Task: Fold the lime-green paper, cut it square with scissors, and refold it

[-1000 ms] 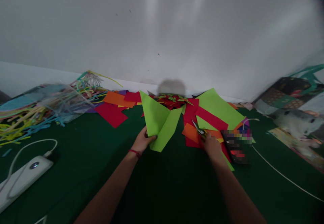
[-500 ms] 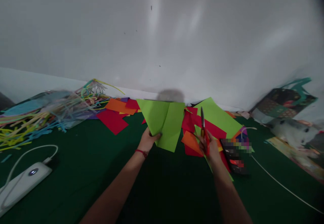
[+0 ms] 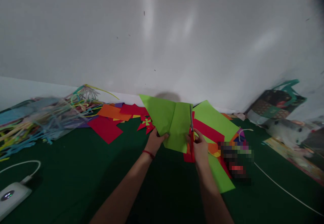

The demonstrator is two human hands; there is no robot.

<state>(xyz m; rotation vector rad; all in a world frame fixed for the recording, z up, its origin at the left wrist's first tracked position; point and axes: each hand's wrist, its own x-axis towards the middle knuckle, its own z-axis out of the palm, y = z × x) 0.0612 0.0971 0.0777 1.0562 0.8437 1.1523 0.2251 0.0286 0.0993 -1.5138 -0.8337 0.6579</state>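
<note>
A folded green sheet [image 3: 170,122] is pinched at its lower left edge by the left hand [image 3: 157,141], fingers closed over the paper, and is held up off the dark green surface [image 3: 76,176]. Just to the right of that grip, red-handled scissors [image 3: 191,133] are clasped in the right hand [image 3: 199,148], the blades pointing up along the sheet's right edge; whether the blades are parted cannot be told. A red cord is worn on the left wrist.

Beyond and to the right of the hands, loose red, orange and green paper sheets [image 3: 215,122] are spread on the surface. A small red and green pinwheel [image 3: 146,122] lies just left of the held sheet. Further left, a heap of coloured paper strips [image 3: 43,119] is seen, and nearest on the left a white power bank [image 3: 12,197] with its cable. A white cord [image 3: 286,192] runs across the surface on the right. A patterned bag [image 3: 275,102] leans at the far right against the plain white wall [image 3: 162,38], which closes off the surface behind.
</note>
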